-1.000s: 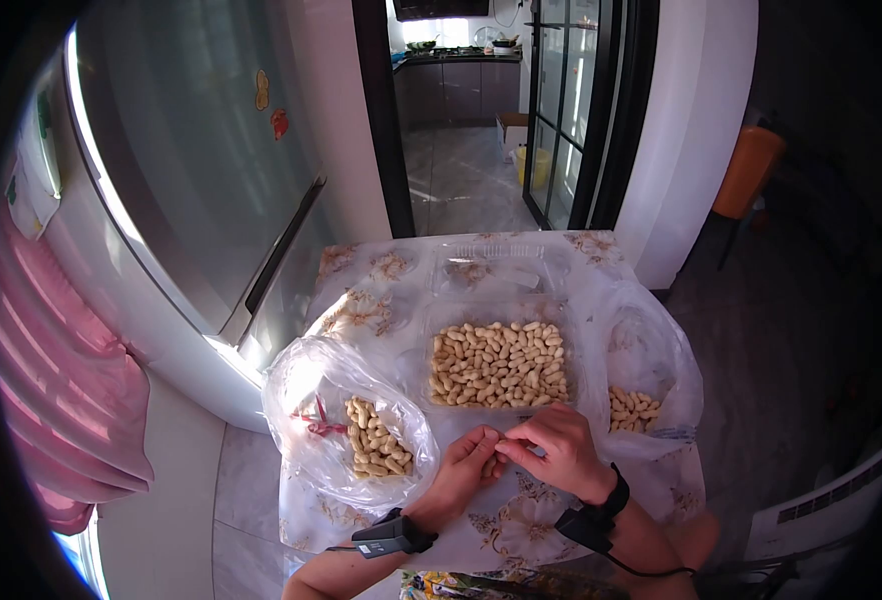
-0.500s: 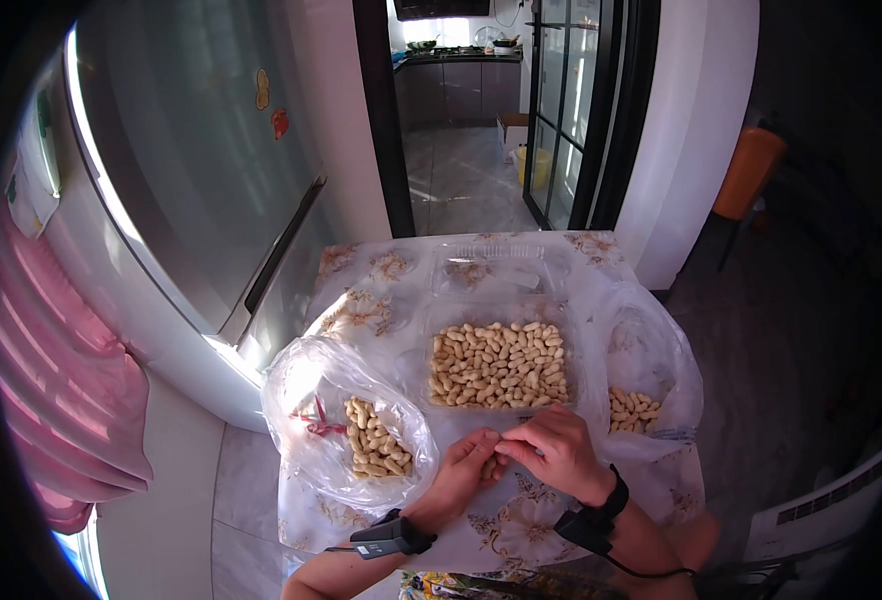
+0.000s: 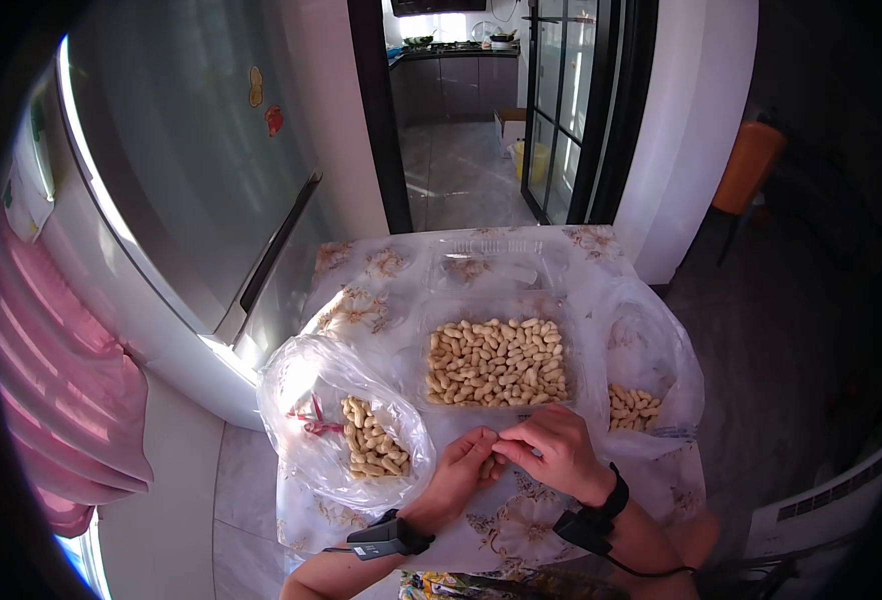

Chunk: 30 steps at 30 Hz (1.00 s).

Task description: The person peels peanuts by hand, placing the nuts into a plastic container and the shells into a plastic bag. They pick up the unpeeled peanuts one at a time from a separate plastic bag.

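Note:
My left hand [image 3: 464,467] and my right hand [image 3: 556,452] meet above the front of the table, fingertips touching. Both are closed in a pinch around what looks like a peanut, mostly hidden by the fingers. Just beyond them sits a clear plastic box [image 3: 424,375], its lid [image 3: 496,262] folded back, with many unshelled peanuts [image 3: 496,360] inside. Left of my left hand, an open plastic bag [image 3: 301,460] holds more peanuts [image 3: 373,440]. A second plastic bag [image 3: 651,335], right of the box, contains a smaller heap of peanuts [image 3: 633,407].
A flowered cloth covers the table [image 3: 361,265]. A tall fridge [image 3: 191,170] stands at the left, near a pink cloth [image 3: 66,370]. Past the table, a glass door [image 3: 561,110] opens onto a kitchen. An orange chair [image 3: 748,167] is at the right.
The view has shifted very slightly. Both hands stay pinched together in nearly the same place, and the box and bags have not moved.

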Each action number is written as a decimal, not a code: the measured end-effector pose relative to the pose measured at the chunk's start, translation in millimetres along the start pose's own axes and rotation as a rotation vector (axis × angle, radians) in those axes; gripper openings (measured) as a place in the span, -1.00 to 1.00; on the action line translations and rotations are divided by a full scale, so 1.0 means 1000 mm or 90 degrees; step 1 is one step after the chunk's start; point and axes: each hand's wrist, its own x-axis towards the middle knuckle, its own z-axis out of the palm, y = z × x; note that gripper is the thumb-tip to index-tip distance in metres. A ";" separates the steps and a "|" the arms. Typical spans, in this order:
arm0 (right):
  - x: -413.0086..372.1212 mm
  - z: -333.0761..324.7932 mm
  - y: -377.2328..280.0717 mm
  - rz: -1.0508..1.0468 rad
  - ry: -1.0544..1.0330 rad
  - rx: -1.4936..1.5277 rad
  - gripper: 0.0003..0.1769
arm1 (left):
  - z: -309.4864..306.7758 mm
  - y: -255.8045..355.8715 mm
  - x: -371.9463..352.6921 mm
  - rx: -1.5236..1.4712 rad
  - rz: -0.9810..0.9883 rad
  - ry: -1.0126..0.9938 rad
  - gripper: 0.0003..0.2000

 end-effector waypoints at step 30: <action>0.001 -0.001 -0.003 0.018 0.022 0.033 -0.75 | 0.001 0.002 -0.002 -0.010 0.027 -0.030 -0.74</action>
